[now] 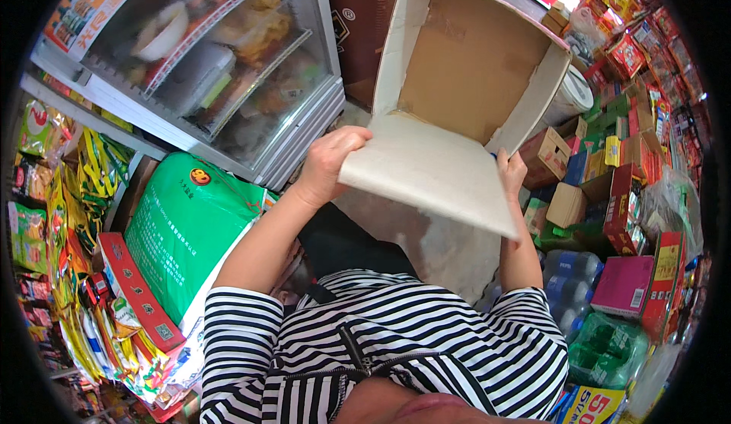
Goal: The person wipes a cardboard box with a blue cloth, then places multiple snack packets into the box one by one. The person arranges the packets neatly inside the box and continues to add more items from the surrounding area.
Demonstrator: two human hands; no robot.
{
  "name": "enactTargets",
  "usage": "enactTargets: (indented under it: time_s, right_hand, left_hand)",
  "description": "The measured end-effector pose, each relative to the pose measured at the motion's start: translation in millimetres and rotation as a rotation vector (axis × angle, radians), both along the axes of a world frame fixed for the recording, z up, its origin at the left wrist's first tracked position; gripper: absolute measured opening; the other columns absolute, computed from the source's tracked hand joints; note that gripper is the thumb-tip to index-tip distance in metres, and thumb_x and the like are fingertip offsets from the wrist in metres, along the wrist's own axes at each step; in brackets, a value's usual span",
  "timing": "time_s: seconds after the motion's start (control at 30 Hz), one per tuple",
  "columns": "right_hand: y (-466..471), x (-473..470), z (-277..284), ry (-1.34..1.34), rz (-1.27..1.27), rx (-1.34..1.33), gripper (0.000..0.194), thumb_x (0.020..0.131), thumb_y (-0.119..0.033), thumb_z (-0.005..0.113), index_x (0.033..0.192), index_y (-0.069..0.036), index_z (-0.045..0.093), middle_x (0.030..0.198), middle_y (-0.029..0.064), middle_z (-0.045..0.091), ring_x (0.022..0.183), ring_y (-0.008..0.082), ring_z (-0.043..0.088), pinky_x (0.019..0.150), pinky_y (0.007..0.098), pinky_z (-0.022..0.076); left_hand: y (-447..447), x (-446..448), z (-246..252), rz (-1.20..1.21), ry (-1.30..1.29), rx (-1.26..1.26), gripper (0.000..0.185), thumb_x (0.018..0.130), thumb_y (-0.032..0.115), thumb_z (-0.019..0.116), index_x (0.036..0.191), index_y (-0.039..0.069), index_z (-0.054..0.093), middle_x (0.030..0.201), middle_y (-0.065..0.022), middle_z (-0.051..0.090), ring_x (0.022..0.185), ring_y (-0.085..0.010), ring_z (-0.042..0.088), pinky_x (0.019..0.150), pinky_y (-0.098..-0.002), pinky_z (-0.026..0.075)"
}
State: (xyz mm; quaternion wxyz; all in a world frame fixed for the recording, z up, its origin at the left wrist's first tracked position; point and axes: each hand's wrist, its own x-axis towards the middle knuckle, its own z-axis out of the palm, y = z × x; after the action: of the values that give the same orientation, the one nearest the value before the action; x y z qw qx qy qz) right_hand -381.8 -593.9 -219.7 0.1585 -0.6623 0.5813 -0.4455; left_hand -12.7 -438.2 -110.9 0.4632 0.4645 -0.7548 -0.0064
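Note:
An open cardboard box [468, 53] is held up in front of me, its brown inside facing me and a pale flap [434, 167] folded out towards my chest. My left hand [337, 153] grips the left edge of that flap, its fingertips partly hidden. On the other side, my right hand [511, 170] holds the box near its lower right corner, and the fingers behind the cardboard are out of sight. No contents show inside the box.
A glass-fronted fridge [228, 64] stands at the left, above a large green sack [188, 230]. Snack packets [85, 241] hang nearby. Along the right are small cartons [545, 158], shrink-wrapped bottles [571, 278] and a white bucket [574, 90]. A dark brown box [357, 30] stands behind.

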Motion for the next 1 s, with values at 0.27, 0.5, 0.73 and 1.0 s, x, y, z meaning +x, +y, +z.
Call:
enactTargets:
  time_s: [0.27,0.5,0.73,1.0]
  right_hand:
    - [-2.8,-17.5,0.6,0.078,-0.095,-0.058,0.029,0.094,-0.024,0.057,0.095,0.004,0.068,0.083,0.0304,0.067,0.083,0.0485,0.067,0.072,0.0511,0.0525]
    - [-13.2,-44.1,-7.4,0.191,-0.191,-0.076,0.031,0.094,-0.026,0.059,0.095,0.003,0.069,0.085,0.0300,0.067,0.084,0.0483,0.067,0.072,0.0520,0.0527]
    - [-3.3,-61.5,-35.4,0.194,-0.192,0.075,0.032,0.094,-0.025,0.058,0.097,0.003,0.070,0.089,0.0323,0.067,0.087,0.0491,0.067,0.078,0.0535,0.0524]
    - [10.1,-51.0,-98.4,0.420,-0.242,0.369,0.044,0.090,-0.035,0.057,0.098,0.005,0.073,0.094,0.0316,0.070,0.093,0.0501,0.068,0.086,0.0564,0.0526]
  left_hand:
    - [0.1,11.8,-16.5,0.128,0.138,-0.007,0.011,0.081,0.004,0.070,0.084,0.003,0.059,0.099,-0.0151,0.072,0.087,-0.0314,0.071,0.073,-0.0337,0.056]
    - [-26.8,55.2,-18.4,0.507,0.783,0.368,0.010,0.092,0.006,0.067,0.097,-0.003,0.070,0.073,-0.0073,0.069,0.060,-0.0140,0.066,0.053,-0.0272,0.052]
    - [-24.8,85.6,-33.6,0.358,1.001,0.312,0.019,0.090,0.005,0.067,0.107,-0.003,0.068,0.095,-0.0059,0.072,0.080,-0.0121,0.068,0.065,-0.0284,0.057]
    - [1.6,116.7,-29.2,0.660,0.264,0.229,0.009,0.087,0.007,0.066,0.092,0.000,0.066,0.081,-0.0106,0.066,0.070,-0.0149,0.063,0.065,-0.0317,0.051]
